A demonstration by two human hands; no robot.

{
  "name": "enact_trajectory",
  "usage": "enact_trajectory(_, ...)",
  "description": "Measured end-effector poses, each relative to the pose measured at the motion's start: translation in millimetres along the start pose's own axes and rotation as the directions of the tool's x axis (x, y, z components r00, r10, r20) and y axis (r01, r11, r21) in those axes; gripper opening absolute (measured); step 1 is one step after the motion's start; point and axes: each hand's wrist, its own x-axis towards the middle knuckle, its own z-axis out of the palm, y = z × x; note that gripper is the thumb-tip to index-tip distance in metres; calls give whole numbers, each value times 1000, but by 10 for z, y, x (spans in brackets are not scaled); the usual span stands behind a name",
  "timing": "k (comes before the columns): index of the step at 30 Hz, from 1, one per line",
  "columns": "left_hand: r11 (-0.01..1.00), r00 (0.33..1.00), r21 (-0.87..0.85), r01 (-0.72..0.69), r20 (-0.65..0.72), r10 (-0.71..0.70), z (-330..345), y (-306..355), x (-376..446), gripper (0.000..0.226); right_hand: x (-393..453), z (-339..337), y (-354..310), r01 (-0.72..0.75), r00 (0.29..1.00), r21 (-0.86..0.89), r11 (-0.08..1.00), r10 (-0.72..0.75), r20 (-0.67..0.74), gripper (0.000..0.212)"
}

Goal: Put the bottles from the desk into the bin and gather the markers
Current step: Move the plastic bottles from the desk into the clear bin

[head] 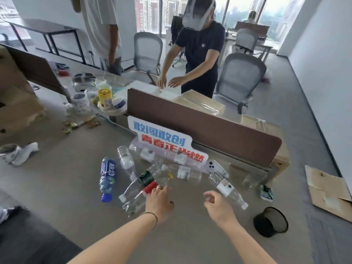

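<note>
Reaching with the left hand onto the red-labelled clear bottle, fingers curling over its label; whether actually gripping or only touching cannot be told. Hovering the right hand just beside, fingers loosely bent, holding nothing, close to the white-labelled bottle. Lying scattered on the grey desk: empty clear bottles on their sides, a blue bottle at the left, a green-labelled bottle crossing the red one. Sitting at the right, a black mesh cup, tilted.
</note>
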Motion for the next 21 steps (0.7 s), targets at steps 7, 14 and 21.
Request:
enact_trajectory(7, 993, 993, 26, 115, 24, -116, 70, -453, 520, 41, 231, 292, -210, -61, 998, -47, 997, 62, 21, 32)
enact_trajectory(14, 981, 982, 50, 187, 18, -188, 443, -475, 835, 47, 490, 296, -83, -62, 997, -84, 995, 65, 38, 30)
enact_trajectory(21, 952, 953, -63, 301, 50, -298, 596, -393, 777, 79, 837, 277, -134, 13, 996, -69, 998, -6, 92, 31)
